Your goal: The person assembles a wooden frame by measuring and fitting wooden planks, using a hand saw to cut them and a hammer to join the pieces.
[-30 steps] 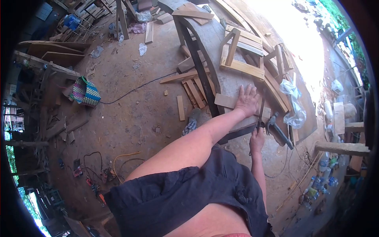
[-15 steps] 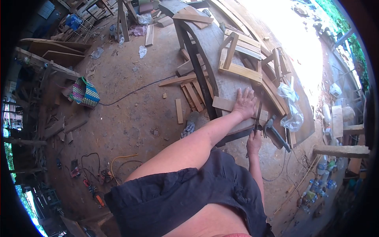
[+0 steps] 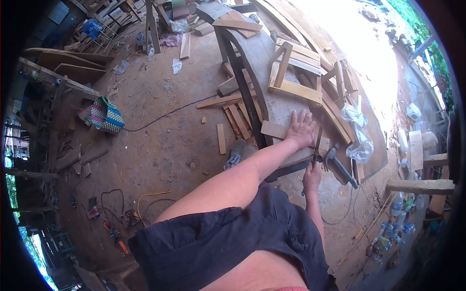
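My left hand (image 3: pixel 302 129) lies with its fingers spread on a pale wooden board (image 3: pixel 274 129), pressing it against the workbench (image 3: pixel 284 110). The board lies across the bench near its front end. My right hand (image 3: pixel 312 177) is closed around the handle of a saw, with its narrow dark blade (image 3: pixel 318 140) crossing the board just right of my left hand. The saw's handle is mostly hidden in my fingers. Close to the right of my right hand rests a dark hammer-like tool (image 3: pixel 341 165).
A wooden frame (image 3: pixel 296 89) and several wood pieces lie farther up the bench. Beside them is a clear plastic bag (image 3: pixel 358 136). On the floor are a woven basket (image 3: pixel 107 115), a slatted wooden piece (image 3: pixel 238 120), power tools with cords (image 3: pixel 116 235) and plastic bottles (image 3: pixel 388 228).
My right hand and the saw have shifted very slightly toward my body along the cut line. My left hand and the board stay in place.
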The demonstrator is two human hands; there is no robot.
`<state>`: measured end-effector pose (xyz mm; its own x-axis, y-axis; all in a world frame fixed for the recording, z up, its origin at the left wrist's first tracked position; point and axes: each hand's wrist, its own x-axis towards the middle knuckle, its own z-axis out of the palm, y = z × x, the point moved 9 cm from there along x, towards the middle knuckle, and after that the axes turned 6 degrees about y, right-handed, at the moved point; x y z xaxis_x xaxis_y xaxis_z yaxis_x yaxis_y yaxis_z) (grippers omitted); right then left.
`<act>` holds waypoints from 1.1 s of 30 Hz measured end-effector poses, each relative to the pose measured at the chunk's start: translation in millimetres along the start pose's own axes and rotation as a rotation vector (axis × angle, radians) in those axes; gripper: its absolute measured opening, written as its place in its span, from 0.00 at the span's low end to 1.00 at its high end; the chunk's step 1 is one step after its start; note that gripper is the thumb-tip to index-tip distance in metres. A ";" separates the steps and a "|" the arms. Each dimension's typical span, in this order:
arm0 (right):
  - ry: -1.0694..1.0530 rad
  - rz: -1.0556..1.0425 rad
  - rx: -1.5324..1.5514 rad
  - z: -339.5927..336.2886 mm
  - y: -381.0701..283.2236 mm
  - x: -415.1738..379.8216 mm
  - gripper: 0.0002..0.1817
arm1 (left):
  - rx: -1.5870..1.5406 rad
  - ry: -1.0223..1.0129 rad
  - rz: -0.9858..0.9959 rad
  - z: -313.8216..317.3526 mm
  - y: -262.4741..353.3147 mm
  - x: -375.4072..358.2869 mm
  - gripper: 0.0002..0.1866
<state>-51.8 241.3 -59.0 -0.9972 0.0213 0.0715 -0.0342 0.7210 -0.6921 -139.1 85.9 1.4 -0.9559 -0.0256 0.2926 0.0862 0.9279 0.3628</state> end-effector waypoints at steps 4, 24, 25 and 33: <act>0.003 -0.015 0.003 2.3 4.4 0.8 0.08 | -0.004 0.022 -0.004 1.3 -0.3 0.3 0.20; 0.004 0.003 -0.023 -2.8 -4.3 -1.1 0.08 | 0.006 0.021 -0.003 1.2 0.0 0.1 0.20; 0.009 0.009 -0.005 -3.3 -4.8 -1.7 0.08 | 0.006 0.021 -0.004 1.4 -0.1 0.0 0.20; 0.016 0.034 0.015 -3.3 -3.1 -1.8 0.08 | 0.025 0.012 0.004 -1.3 1.4 -0.1 0.20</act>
<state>-49.6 241.4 -54.5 -0.9966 0.0570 0.0588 -0.0010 0.7092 -0.7050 -138.6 86.7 3.0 -0.9521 -0.0262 0.3045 0.0828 0.9370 0.3395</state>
